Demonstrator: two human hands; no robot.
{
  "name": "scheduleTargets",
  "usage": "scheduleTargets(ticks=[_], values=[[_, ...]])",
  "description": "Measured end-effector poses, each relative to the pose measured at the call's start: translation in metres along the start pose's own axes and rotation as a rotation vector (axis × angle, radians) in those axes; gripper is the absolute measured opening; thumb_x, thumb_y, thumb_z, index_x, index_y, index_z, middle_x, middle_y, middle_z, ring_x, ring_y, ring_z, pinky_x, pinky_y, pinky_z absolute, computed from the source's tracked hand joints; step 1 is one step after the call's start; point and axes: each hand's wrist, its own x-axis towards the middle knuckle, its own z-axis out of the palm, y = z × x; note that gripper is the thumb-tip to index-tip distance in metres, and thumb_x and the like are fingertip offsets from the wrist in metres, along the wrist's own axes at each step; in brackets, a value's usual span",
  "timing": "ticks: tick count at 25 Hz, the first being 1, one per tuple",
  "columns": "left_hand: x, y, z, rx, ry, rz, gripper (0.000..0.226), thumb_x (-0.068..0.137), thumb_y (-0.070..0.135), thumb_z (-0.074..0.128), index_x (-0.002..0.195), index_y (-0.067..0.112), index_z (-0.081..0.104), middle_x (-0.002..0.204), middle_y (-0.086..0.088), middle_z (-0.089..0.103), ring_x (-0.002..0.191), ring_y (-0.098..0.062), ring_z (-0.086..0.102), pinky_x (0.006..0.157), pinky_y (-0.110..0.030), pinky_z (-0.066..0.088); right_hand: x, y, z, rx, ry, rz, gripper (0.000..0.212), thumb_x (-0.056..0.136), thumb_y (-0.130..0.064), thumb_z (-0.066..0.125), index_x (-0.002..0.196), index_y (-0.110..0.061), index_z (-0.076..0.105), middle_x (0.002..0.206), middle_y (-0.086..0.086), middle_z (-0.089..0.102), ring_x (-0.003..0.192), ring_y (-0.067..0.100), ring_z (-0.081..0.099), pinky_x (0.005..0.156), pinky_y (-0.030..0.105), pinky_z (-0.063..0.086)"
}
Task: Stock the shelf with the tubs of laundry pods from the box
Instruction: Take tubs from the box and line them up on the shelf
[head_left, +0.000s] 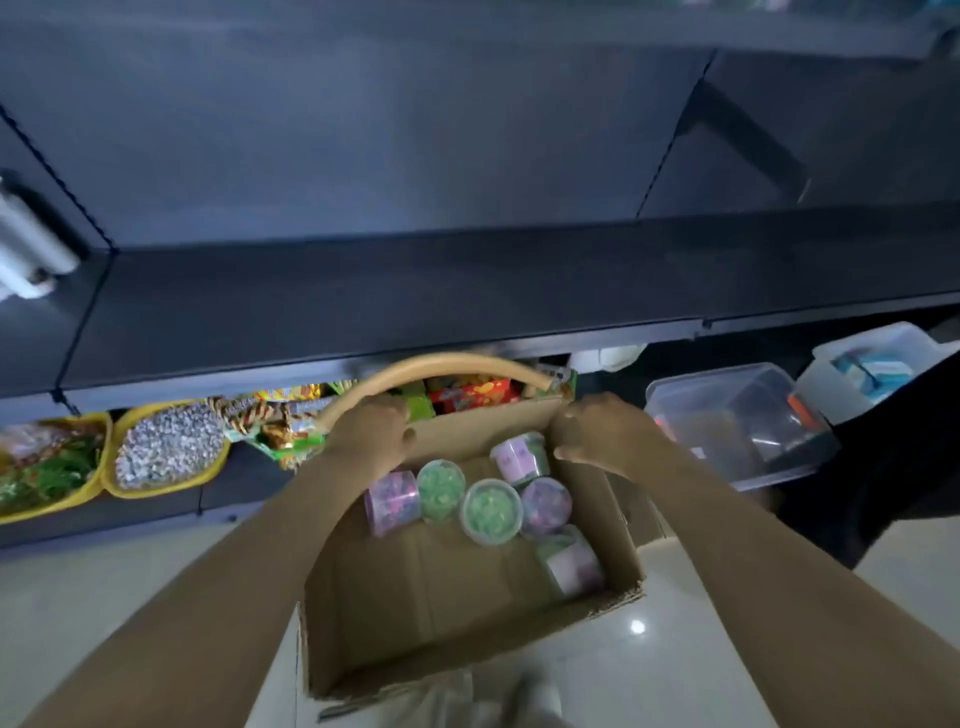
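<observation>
An open cardboard box (415, 587) stands on the pale floor below me. Several clear tubs of laundry pods lie in its far half: a purple tub (392, 501), two green tubs (441, 488) (491, 512), another purple tub (545, 506), and two tipped on their sides (519, 457) (571, 564). My left hand (371, 434) grips the far flap (441, 361), which bows upward in an arc. My right hand (597, 434) grips the box's far right corner. The dark shelf (415, 291) above the box is bare.
Beneath the shelf, at the left, sit yellow baskets (161, 486) of small goods and colourful snack packs (470, 392). Clear plastic containers (737, 421) stand on the lower right. A white object (31, 244) lies on the shelf's far left.
</observation>
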Motion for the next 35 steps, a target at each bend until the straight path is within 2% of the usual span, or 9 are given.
scheduleTargets(ticks=[4,8,12,16,20,25,29,32,35], values=[[0.008,0.022,0.071,-0.2,-0.109,-0.099,0.027,0.089,0.024,0.048,0.106,0.006,0.059,0.111,-0.014,0.061,0.104,-0.029,0.057,0.086,-0.035,0.047,0.023,0.026,0.065,0.104,-0.083,0.057,0.04,0.083,-0.046,0.059,0.107,-0.014,0.059,0.107,0.007,0.062,0.104,0.026,0.057,0.081,0.033,0.044],[0.002,0.042,0.122,-0.502,-0.162,-0.353,0.027,0.09,0.019,0.052,0.11,0.003,0.06,0.115,-0.013,0.063,0.108,-0.027,0.058,0.091,-0.031,0.043,0.031,0.052,0.124,0.292,-0.244,0.113,0.031,0.086,-0.04,0.057,0.102,-0.013,0.061,0.088,0.004,0.061,0.084,0.019,0.058,0.064,0.028,0.04],[0.001,0.06,0.167,-0.699,-0.151,-0.544,0.025,0.09,0.013,0.051,0.109,0.0,0.061,0.113,-0.015,0.065,0.107,-0.028,0.06,0.095,-0.036,0.045,0.028,0.065,0.189,0.395,-0.367,0.158,0.026,0.09,-0.033,0.054,0.103,-0.012,0.062,0.098,0.01,0.068,0.091,0.026,0.063,0.071,0.031,0.045],[0.006,0.073,0.207,-0.857,-0.097,-0.679,0.025,0.087,0.009,0.055,0.11,0.001,0.06,0.113,-0.014,0.065,0.106,-0.028,0.06,0.093,-0.031,0.044,0.025,0.068,0.234,0.513,-0.444,0.488,0.039,0.094,-0.036,0.048,0.11,-0.003,0.062,0.111,0.016,0.066,0.101,0.03,0.061,0.069,0.024,0.033],[0.016,0.076,0.251,-1.027,-0.143,-0.822,0.031,0.085,0.009,0.061,0.116,0.002,0.057,0.116,-0.017,0.062,0.109,-0.031,0.059,0.093,-0.032,0.044,0.028,0.06,0.264,0.721,-0.576,0.845,0.061,0.09,-0.046,0.052,0.129,0.001,0.05,0.127,0.017,0.057,0.114,0.03,0.056,0.079,0.027,0.041],[0.033,0.068,0.28,-1.065,-0.196,-0.853,0.034,0.087,0.014,0.06,0.119,0.003,0.054,0.116,-0.012,0.06,0.109,-0.026,0.057,0.09,-0.031,0.043,0.039,0.05,0.295,0.951,-0.385,1.189,0.06,0.088,-0.04,0.058,0.131,-0.001,0.047,0.129,0.018,0.053,0.115,0.033,0.053,0.088,0.034,0.043],[0.043,0.055,0.288,-0.999,-0.259,-0.717,0.04,0.089,0.02,0.058,0.126,0.01,0.049,0.119,-0.004,0.055,0.112,-0.019,0.054,0.091,-0.031,0.044,0.047,0.036,0.321,1.007,-0.195,1.337,0.065,0.088,-0.04,0.058,0.136,0.0,0.04,0.135,0.02,0.048,0.124,0.033,0.048,0.102,0.037,0.041],[0.052,0.052,0.292,-0.981,-0.248,-0.6,0.039,0.087,0.024,0.06,0.125,0.016,0.051,0.115,0.004,0.055,0.109,-0.013,0.054,0.094,-0.033,0.046,0.057,0.033,0.333,1.098,-0.117,1.436,0.083,0.088,-0.049,0.053,0.142,0.006,0.021,0.14,0.022,0.04,0.129,0.034,0.043,0.105,0.038,0.038],[0.064,0.059,0.299,-1.087,-0.207,-0.569,0.028,0.085,0.02,0.065,0.11,0.026,0.053,0.099,0.016,0.059,0.096,-0.002,0.056,0.082,-0.013,0.044,0.058,0.034,0.337,1.2,-0.03,1.48,0.092,0.083,-0.051,0.059,0.142,0.006,0.018,0.141,0.02,0.04,0.129,0.032,0.044,0.104,0.033,0.039]])
